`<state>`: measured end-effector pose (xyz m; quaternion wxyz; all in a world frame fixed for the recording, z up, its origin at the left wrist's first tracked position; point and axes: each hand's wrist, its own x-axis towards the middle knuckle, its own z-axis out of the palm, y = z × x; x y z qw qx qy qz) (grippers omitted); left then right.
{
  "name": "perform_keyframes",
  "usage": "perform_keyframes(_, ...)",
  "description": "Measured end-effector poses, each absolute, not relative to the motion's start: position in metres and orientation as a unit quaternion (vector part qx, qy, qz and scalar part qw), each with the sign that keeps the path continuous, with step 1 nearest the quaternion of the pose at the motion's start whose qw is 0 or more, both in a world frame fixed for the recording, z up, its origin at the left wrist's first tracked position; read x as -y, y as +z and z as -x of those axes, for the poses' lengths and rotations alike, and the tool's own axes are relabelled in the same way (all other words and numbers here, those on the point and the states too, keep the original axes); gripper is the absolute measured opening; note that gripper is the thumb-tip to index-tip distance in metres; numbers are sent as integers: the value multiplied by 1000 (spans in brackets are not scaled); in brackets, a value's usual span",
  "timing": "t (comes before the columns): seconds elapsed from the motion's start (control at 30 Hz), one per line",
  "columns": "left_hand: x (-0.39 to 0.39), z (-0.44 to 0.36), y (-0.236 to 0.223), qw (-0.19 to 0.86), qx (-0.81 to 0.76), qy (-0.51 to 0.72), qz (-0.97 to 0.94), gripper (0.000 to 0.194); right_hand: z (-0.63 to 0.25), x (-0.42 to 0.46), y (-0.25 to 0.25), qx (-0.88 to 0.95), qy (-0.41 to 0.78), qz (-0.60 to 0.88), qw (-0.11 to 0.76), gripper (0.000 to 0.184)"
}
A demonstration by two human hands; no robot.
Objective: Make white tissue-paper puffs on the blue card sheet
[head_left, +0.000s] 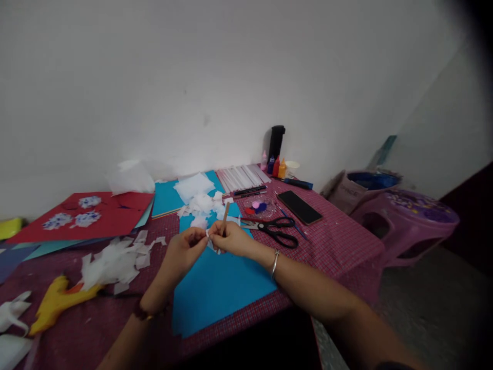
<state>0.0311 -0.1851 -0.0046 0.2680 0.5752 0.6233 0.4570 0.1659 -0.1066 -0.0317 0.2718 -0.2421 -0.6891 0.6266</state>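
Observation:
Above the blue paper sheet point(227, 288), both hands meet at a small piece of white paper point(208, 234). My left hand point(185, 249) is closed, its thumb and forefinger pinching one side of the piece. Closed too, my right hand point(231, 239) grips a thin light-brown stick point(225, 213) that stands up nearly vertical, its lower end hidden by the fingers. Just beyond the hands lies a heap of crumpled white tissue paper point(202, 204). Black-handled scissors point(279, 230) rest to the right of my right hand.
On the left are a red sheet with paper flowers point(119, 226), white scraps point(115, 262) and a yellow glue gun point(57, 303). A phone point(299, 207), markers point(250, 190), paint bottles point(276, 166) and a blue-handled cutter point(298, 183) lie right. A pink stool point(400, 221) stands beyond.

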Motion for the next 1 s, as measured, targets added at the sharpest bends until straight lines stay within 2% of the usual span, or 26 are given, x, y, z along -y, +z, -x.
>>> perform_keyframes(0.2, 192, -39, -16, 258, -653, 482, -525, 13, -170, 107, -37, 716, 593, 244, 276, 2)
perform_keyframes(0.37, 198, -40, -26, 213, -659, 484, -534, 11, -170, 111, -38, 819, 433, 242, 289, 2)
perform_keyframes(0.5, 197, -36, -31, 261, -643, 480, -537, 10, -174, 113, -37, 866, 349, 240, 265, 6)
perform_keyframes(0.73, 193, -32, -29, 400, -612, 528, -431, 21, -173, 114, -38, 877, 325, 229, 270, 11)
perform_keyframes(1.0, 189, -26, -36, 416, -619, 513, -424, 23, -171, 117, -38, 870, 339, 243, 262, 11)
